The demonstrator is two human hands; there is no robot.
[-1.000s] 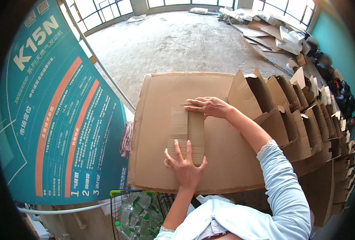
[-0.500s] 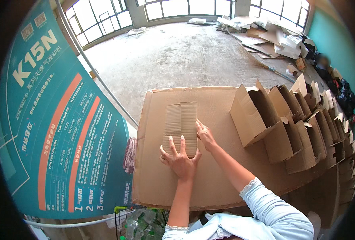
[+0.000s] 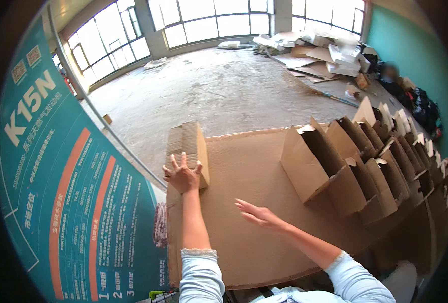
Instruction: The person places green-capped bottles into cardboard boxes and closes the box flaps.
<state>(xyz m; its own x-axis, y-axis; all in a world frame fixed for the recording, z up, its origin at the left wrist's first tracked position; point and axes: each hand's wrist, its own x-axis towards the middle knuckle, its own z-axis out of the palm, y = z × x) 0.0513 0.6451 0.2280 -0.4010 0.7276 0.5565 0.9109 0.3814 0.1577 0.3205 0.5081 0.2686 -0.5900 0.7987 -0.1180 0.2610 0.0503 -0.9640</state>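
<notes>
A closed brown cardboard box (image 3: 204,160) stands at the far left corner of the large cardboard-covered work surface. My left hand (image 3: 182,175) spans the near end of its top, thumb towards the right edge and the other fingers spread over the flaps; its grip keeps to that box. Apart from it, my right hand (image 3: 258,214) hovers over the middle of the surface, fingers stretched out and nothing in them. Open-topped cardboard boxes (image 3: 307,169) stand in rows at the right, beyond the reach of my right fingers.
The brown cardboard surface (image 3: 244,166) lies under my hands. At the left rises a teal banner (image 3: 72,192) with a metal pole. Scrap cardboard and white foam (image 3: 330,55) are heaped by the windows, and dark bags (image 3: 420,106) lie along the green wall.
The closed box has moved left from the middle to the far left corner with my left hand on it. My right hand has come off its side. The view has shifted.
</notes>
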